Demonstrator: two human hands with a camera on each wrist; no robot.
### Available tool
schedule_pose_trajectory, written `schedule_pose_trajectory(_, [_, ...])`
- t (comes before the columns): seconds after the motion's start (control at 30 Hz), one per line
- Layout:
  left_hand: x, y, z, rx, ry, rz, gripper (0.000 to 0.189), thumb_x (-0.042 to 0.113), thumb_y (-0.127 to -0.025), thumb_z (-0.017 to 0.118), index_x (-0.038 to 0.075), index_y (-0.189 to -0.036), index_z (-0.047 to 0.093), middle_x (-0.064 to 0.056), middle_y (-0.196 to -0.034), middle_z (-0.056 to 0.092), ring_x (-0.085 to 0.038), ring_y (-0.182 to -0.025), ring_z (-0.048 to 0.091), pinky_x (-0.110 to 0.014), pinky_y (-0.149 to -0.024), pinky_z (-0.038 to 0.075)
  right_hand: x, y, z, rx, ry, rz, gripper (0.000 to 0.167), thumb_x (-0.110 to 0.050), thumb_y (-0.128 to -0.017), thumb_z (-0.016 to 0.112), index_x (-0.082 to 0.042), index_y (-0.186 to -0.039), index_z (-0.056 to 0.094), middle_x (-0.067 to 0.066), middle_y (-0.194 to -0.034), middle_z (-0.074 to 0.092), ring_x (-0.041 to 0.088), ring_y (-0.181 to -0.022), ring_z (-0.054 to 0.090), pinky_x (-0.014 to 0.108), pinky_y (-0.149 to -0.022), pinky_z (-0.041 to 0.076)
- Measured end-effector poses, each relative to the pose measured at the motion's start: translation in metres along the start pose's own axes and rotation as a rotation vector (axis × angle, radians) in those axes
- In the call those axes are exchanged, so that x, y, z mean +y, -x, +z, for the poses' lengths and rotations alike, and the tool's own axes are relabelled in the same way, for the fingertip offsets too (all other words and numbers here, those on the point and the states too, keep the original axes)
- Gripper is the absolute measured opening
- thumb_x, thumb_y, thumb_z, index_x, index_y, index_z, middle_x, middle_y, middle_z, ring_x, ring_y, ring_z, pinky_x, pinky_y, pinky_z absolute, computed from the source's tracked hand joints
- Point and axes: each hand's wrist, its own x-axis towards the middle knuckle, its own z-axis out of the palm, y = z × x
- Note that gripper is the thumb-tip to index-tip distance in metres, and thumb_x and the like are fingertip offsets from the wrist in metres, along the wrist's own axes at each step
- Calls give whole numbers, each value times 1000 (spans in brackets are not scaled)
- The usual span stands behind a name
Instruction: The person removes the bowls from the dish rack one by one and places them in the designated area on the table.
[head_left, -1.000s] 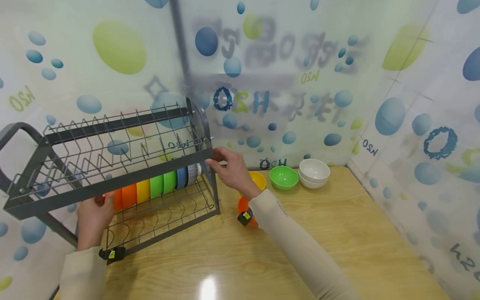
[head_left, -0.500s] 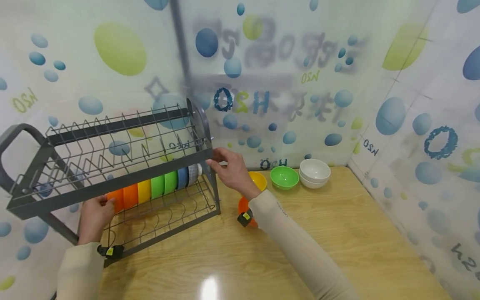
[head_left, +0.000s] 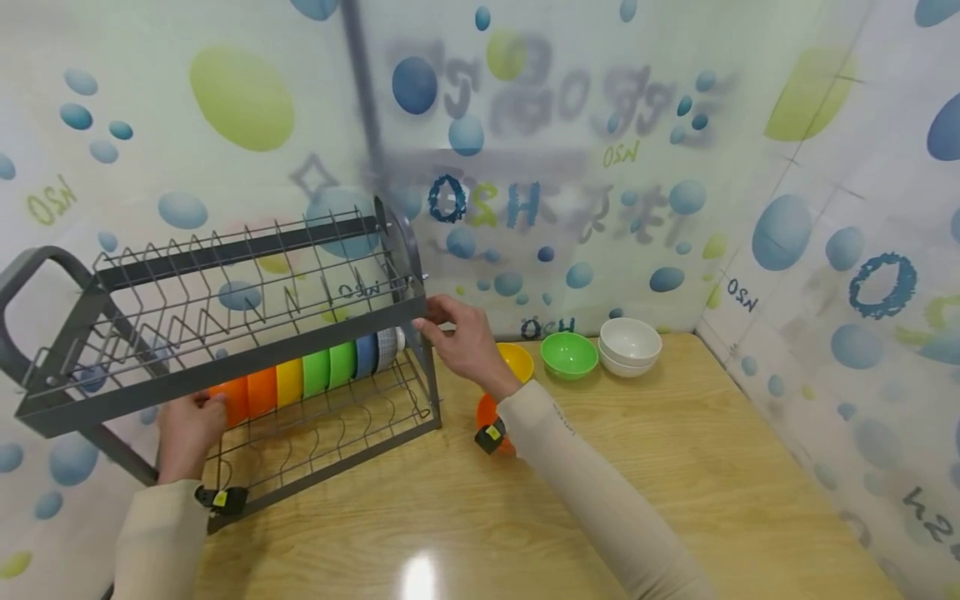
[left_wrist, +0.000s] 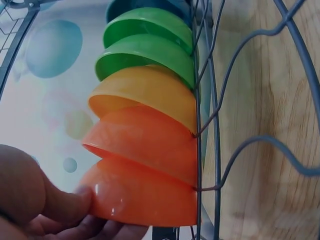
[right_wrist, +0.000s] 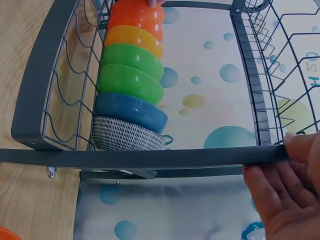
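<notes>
A grey two-tier dish rack (head_left: 247, 350) stands on the left of the table, its lower tier holding a row of bowls on edge. In the left wrist view, my left hand (left_wrist: 55, 212) grips the end orange bowl (left_wrist: 142, 197), thumb on its side and fingers curled beneath. Behind it come another orange bowl (left_wrist: 145, 137), a yellow bowl (left_wrist: 150, 90) and two green ones. A blue bowl (right_wrist: 130, 112) and a black-and-white patterned bowl (right_wrist: 127, 134) fill the far end. My right hand (right_wrist: 287, 192) pinches the rack's side bar between thumb and fingers.
Right of the rack, a yellow bowl (head_left: 517, 360), a green bowl (head_left: 568, 356) and stacked white bowls (head_left: 628, 343) stand by the wall. Another orange bowl (head_left: 486, 410) is partly hidden by my right forearm. Patterned walls border the wooden table (head_left: 637, 467).
My left hand has shifted slightly at the end orange bowl, and the view has moved a little. My right hand keeps its hold on the rack.
</notes>
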Motion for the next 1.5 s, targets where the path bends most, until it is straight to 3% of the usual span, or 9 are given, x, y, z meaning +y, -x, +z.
schedule_pose_trajectory(0.2, [-2, 0, 0, 65, 26, 0, 24, 8, -98, 40, -3, -110, 57, -15, -89, 50, -24, -61, 44, -35, -47, 34, 1, 0, 1, 1, 0, -9, 33, -24, -103, 64, -5, -130, 64, 12, -114, 73, 23, -107, 72, 33, -91, 61])
schedule_pose_trajectory(0.43, [2, -2, 1, 205, 86, -12, 17, -3, -88, 38, 5, -87, 53, -6, -68, 38, -23, -56, 34, -35, -44, 25, 1, 0, 0, -2, -1, -21, 32, -25, -103, 63, -6, -129, 64, 12, -114, 73, 24, -108, 72, 31, -91, 61])
schedule_pose_trajectory(0.6, [7, 0, -3, 256, 86, -14, 15, -6, -83, 35, 3, -75, 44, -15, -79, 45, -25, -58, 31, -36, -47, 22, 1, 0, 0, 0, -7, -22, 31, -24, -103, 63, -6, -128, 64, 12, -113, 73, 24, -107, 72, 31, -91, 61])
schedule_pose_trajectory(0.73, [11, 5, -3, 307, 97, 8, 14, -1, -89, 33, 0, -82, 46, -20, -95, 48, -29, -73, 36, -38, -56, 24, 1, 0, -1, 1, -13, -25, 31, -25, -103, 63, -6, -128, 64, 11, -113, 73, 23, -107, 72, 31, -91, 61])
schedule_pose_trajectory(0.9, [15, 9, -2, 357, 127, 52, 16, 1, -92, 32, 3, -85, 46, -16, -88, 45, -28, -74, 35, -37, -58, 23, 2, 0, 0, 8, -21, -28, 30, -25, -103, 63, -7, -128, 65, 10, -112, 73, 23, -106, 72, 32, -92, 61])
schedule_pose_trajectory(1.17, [22, 19, 4, 485, 166, 256, 24, -3, -93, 34, 2, -72, 46, -7, -65, 33, -17, -58, 27, -33, -55, 18, 3, 1, 1, 9, -28, -41, 29, -24, -103, 64, -7, -126, 65, 10, -109, 73, 23, -103, 73, 31, -91, 61])
schedule_pose_trajectory(1.27, [27, 23, 6, 521, 164, 365, 20, -8, -88, 34, -3, -84, 53, -8, -65, 32, -13, -57, 22, -33, -57, 15, 3, 1, 1, 9, -33, -40, 29, -24, -103, 64, -7, -127, 65, 11, -109, 73, 23, -104, 73, 32, -91, 61])
schedule_pose_trajectory(1.43, [36, 30, 9, 536, 188, 555, 40, -15, -82, 31, -2, -112, 54, -8, -70, 30, -3, -60, 13, -33, -64, 12, 3, 1, 1, 10, -24, -36, 31, -25, -103, 64, -7, -128, 65, 11, -111, 73, 23, -105, 73, 32, -92, 61])
schedule_pose_trajectory(1.5, [40, 30, 11, 530, 221, 621, 35, -16, -82, 32, -4, -105, 54, -9, -69, 30, -1, -60, 14, -32, -65, 13, 3, 1, 0, 11, -20, -34, 31, -25, -103, 64, -6, -128, 65, 11, -111, 73, 23, -105, 73, 32, -92, 61])
